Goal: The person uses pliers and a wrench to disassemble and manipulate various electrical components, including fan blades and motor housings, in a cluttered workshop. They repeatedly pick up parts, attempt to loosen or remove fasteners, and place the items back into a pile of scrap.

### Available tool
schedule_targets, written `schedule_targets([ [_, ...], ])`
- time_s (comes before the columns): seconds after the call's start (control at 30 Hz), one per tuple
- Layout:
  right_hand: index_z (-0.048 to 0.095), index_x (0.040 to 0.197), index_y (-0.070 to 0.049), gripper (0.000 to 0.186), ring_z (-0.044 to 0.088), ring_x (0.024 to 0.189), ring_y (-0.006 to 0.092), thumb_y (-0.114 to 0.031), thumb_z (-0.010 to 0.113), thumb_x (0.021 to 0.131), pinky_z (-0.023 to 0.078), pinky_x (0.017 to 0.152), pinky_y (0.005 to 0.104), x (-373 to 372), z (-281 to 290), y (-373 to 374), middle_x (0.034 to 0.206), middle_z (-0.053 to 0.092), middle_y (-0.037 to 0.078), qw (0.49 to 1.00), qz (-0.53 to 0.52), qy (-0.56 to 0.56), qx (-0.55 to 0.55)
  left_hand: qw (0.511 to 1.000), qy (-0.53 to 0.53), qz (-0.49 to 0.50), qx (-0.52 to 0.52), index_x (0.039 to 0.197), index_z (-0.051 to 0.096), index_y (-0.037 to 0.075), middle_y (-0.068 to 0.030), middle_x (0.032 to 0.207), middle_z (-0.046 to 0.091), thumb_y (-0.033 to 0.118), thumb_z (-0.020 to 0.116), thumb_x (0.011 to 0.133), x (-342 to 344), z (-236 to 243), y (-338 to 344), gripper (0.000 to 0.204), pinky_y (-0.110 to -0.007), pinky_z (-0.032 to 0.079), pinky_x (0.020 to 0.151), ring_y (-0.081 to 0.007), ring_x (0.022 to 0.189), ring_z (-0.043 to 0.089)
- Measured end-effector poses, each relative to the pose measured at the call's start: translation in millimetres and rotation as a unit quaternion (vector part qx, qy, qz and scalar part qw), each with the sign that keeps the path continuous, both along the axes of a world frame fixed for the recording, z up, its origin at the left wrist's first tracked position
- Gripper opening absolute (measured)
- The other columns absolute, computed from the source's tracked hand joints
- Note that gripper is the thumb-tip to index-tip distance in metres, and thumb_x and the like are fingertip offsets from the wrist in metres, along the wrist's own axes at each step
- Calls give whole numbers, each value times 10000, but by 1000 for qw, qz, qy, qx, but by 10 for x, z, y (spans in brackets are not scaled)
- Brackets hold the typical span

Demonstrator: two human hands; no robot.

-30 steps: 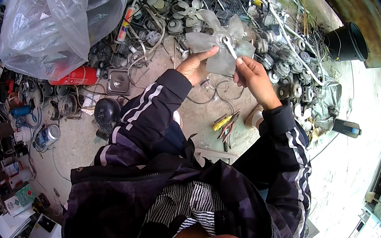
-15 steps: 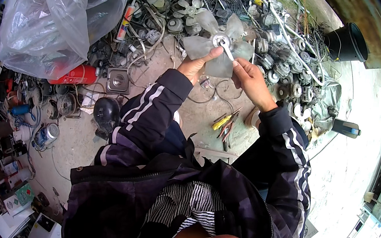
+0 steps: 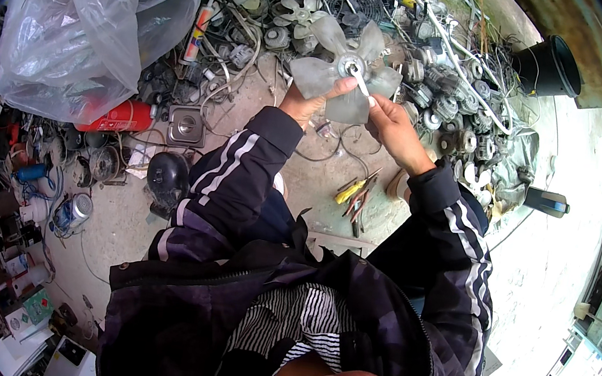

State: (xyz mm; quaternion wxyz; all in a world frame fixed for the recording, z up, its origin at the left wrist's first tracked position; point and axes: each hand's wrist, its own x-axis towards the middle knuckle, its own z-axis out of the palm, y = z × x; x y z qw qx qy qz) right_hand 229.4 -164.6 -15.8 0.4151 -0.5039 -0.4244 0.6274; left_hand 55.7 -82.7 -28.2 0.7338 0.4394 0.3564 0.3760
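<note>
Partly, heaped parts (image 3: 447, 89) are hidden behind the fan (image 3: 344, 63) — it is clasped by the left hand (image 3: 308, 103), the spanner (image 3: 361, 83) by the right hand (image 3: 394, 130).

In front, a fan (image 3: 344, 58) in the left hand (image 3: 311, 101), and a wrench (image 3: 362, 84) in the right hand (image 3: 398, 129), one end on the fan's middle. Behind, a heap of motor parts (image 3: 446, 93). Nearer, on the floor (image 3: 320, 213), tools (image 3: 351, 191). To the left, a bag (image 3: 82, 30), with a tube (image 3: 199, 34) just beside it. Far right, a bucket (image 3: 549, 67).
</note>
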Motion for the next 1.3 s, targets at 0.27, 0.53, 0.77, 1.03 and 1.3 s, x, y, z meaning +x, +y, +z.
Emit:
schedule_targets([
  [0.27,516,779,-54,360,339,582,45,-313,442,1018,301,522,231,29,-37,13,636,403,-67,998,-2,-59,17,995,18,18,97,920,686,29,-25,837,661,261,810,727,6,43,-7,326,-277,469,708,-112,763,593],
  [0.53,530,745,-54,391,352,576,51,-329,450,1012,315,531,240,74,-10,10,617,412,-63,992,23,-116,50,970,70,43,227,875,666,14,-49,838,668,292,824,704,-58,-45,56,363,-303,478,737,-138,763,608],
  [0.77,547,746,-66,405,358,553,47,-359,450,1009,310,512,231,117,-45,10,613,425,-58,991,34,-123,42,970,109,10,215,893,654,6,-62,849,669,274,835,698,-117,-89,69,378,-302,489,729,-143,779,615],
  [1.03,557,769,-95,406,351,500,33,-394,428,1013,272,465,201,128,12,22,605,459,-57,996,64,-37,-55,958,115,20,260,871,658,12,-56,787,677,327,823,711,-56,21,49,390,-330,474,795,-165,737,637],
  [1.3,576,798,-89,414,393,500,42,-404,417,1014,286,470,190,242,79,53,624,508,-33,989,96,-104,-52,943,141,50,297,1118,504,-41,-72,867,646,330,871,645,-14,-128,88,704,-337,466,872,-168,816,622],
])
